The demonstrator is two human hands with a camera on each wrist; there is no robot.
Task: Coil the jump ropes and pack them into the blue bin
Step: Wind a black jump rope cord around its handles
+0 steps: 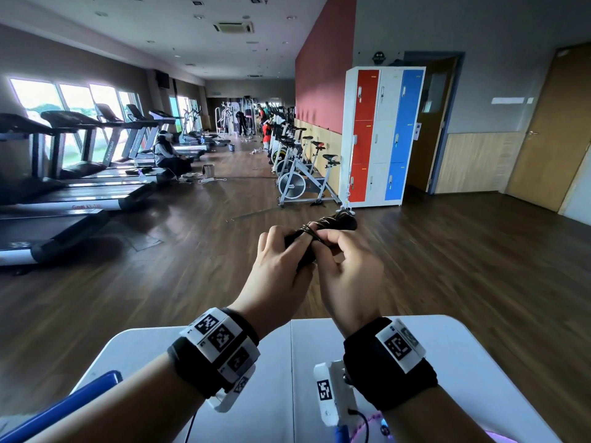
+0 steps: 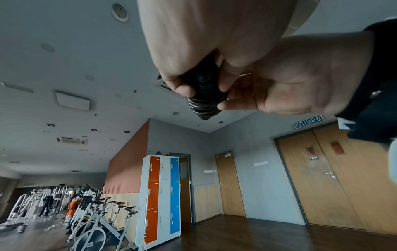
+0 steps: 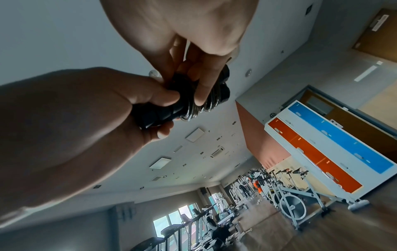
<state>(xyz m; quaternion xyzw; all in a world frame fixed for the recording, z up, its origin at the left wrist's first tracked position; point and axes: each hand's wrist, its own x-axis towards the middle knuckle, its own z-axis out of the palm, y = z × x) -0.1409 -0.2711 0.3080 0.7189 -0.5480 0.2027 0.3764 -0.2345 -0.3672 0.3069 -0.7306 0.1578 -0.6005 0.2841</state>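
Both hands hold one black jump rope (image 1: 323,230) in the air above the far edge of a white table (image 1: 278,372). Its two black handles lie side by side, with thin shiny cord wound round them in several turns (image 2: 204,105). My left hand (image 1: 281,251) grips the handles (image 3: 154,113) from the left. My right hand (image 1: 339,247) pinches the wound cord (image 3: 206,100) with its fingers. A blue bin's rim (image 1: 60,407) shows at the bottom left of the head view. A pink rope (image 1: 367,426) lies on the table at the bottom edge.
This is a gym with a wooden floor (image 1: 447,251). Treadmills (image 1: 64,193) line the left, and exercise bikes (image 1: 300,177) and a red, white and blue locker (image 1: 380,135) stand ahead. A person (image 1: 166,155) sits on the floor far off.
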